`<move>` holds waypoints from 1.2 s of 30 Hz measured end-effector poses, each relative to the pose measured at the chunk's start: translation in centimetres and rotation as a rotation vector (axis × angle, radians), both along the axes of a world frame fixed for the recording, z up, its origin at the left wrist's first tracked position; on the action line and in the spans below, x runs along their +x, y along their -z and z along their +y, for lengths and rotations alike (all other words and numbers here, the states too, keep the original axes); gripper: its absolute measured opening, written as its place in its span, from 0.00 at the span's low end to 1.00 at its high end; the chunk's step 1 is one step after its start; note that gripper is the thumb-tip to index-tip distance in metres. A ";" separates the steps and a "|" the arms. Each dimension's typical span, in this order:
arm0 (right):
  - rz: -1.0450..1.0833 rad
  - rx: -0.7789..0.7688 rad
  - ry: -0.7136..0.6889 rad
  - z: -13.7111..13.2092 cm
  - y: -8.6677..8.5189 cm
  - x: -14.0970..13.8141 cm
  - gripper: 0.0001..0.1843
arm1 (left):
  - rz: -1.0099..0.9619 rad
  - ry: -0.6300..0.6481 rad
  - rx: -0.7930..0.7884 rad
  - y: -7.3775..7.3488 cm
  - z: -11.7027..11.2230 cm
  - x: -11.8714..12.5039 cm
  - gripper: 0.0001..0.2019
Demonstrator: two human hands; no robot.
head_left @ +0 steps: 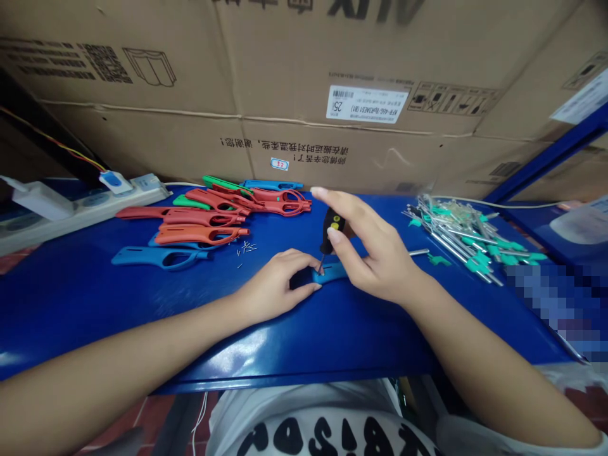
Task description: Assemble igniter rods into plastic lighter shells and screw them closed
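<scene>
And here, on the tabletop [294, 345], the blue casing [334, 271] is held low between two hands. On its near side, bare surface is left right up to the front edge, and more is left open to its left, around the forearm. Beyond it, a cardboard box [285, 114] is met as a wall; to its far left, coloured casings [204, 218] are heaped, with small metal pieces [247, 247] scattered nearer; well to its right, metal rods [468, 244] with green parts are piled. Now the casing's line: its long axis is laid left to right, the right part slanted slightly away from the front edge. Its left end is pinched between thumb and fingers of the left hand [278, 285]; its right part is hidden beneath the right hand [380, 247]. Over that left end, a screwdriver [327, 220] is held nearly upright, tip down, its handle gripped by the right hand, thumb pressed on, forefinger stretched out; the other fingers are hidden.
</scene>
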State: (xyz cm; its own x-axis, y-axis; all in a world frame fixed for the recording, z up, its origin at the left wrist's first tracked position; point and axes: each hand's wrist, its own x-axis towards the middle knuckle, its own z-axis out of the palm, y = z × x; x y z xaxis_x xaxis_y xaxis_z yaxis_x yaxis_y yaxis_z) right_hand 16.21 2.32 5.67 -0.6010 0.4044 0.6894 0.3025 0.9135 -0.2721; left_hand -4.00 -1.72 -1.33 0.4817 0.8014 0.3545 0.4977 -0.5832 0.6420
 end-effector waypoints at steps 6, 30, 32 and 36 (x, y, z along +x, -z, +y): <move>0.047 0.070 0.129 0.4 0.4 0.0 0.22 | -0.005 -0.002 0.000 0.1 0.0 0.0 0.09; 0.048 0.016 0.102 0.5 1.0 -0.1 0.23 | 0.000 0.006 -0.003 0.0 -0.1 -0.1 0.09; 0.049 -0.072 0.075 0.4 0.9 -0.1 0.23 | 0.000 0.004 -0.011 0.0 -0.1 0.0 0.09; 0.087 -0.239 -0.002 0.6 1.0 -0.1 0.24 | 0.003 0.000 -0.022 -0.1 -0.1 0.0 0.10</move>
State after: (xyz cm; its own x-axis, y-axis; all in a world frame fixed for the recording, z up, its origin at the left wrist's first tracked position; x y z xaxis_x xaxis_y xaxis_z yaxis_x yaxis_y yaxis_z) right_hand 16.12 2.93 4.69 -0.5445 0.5612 0.6234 0.2667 0.8205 -0.5056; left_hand -4.04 -1.80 -1.23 0.4829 0.8089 0.3354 0.4993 -0.5690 0.6534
